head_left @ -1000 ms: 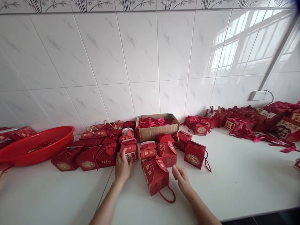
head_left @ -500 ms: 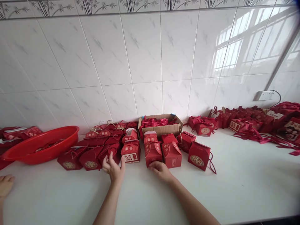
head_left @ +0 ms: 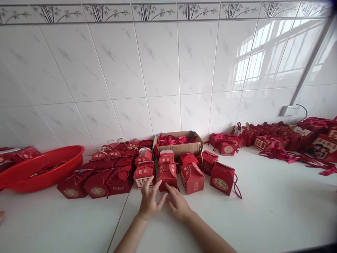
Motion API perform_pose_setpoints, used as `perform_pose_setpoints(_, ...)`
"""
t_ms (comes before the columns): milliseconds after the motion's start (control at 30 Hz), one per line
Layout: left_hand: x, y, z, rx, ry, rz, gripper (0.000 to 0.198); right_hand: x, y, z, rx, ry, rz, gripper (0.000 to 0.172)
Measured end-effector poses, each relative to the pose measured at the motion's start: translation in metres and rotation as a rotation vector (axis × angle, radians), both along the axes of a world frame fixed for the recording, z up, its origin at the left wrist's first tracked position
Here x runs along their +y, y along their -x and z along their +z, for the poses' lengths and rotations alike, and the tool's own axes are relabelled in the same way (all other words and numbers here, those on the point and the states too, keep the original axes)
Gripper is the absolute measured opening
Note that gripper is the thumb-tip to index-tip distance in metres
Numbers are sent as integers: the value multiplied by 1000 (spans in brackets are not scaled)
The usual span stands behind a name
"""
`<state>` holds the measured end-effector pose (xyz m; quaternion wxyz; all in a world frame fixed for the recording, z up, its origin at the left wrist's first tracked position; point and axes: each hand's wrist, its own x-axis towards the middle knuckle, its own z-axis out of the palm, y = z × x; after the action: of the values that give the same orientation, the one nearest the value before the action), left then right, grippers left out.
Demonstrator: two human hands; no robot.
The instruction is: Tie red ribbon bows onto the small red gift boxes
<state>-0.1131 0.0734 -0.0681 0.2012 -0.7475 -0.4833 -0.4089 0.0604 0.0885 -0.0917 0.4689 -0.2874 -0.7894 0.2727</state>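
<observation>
Left hand (head_left: 149, 202) spread, right hand (head_left: 178, 203) loosely open, at a boxy red card box (head_left: 167, 175). I think they're straightening it; next needs gentle nudges.

Open tabletop (head_left: 263, 196) at right; rows of red boxes (head_left: 194, 180) block way forward to cardboard carton (head_left: 181, 149).

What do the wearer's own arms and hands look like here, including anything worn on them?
The left forearm and right forearm are bare as far as they show, with no sleeves in view. The left hand and right hand are ungloved. No watch, bracelet or ring can be seen; the fingernails are too small to judge.
</observation>
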Motion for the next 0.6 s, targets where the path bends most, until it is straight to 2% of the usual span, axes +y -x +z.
perform_pose_setpoints(100,7,-12,-7,170,107,40,49,3,2,1,-20,-55,50,68)
perform_pose_setpoints(233,15,-16,-13,211,187,95,49,-6,-8,9,42,-110,-52,48)
perform_pose_setpoints(300,16,-15,-15,204,184,101,49,-11,-19,13,103,-135,-177,32)
perform_pose_setpoints(400,16,-15,-15,216,163,79,50,-11,-40,15,236,-130,-458,13)
perform_pose_setpoints(467,17,-15,-15,209,145,55,51,-5,-52,15,292,-97,-587,12)
perform_pose_setpoints(500,17,-15,-15,203,141,43,51,-1,-55,15,293,-81,-599,13)
perform_pose_setpoints(600,17,-15,-15,189,147,11,53,7,-55,16,244,-63,-500,24)
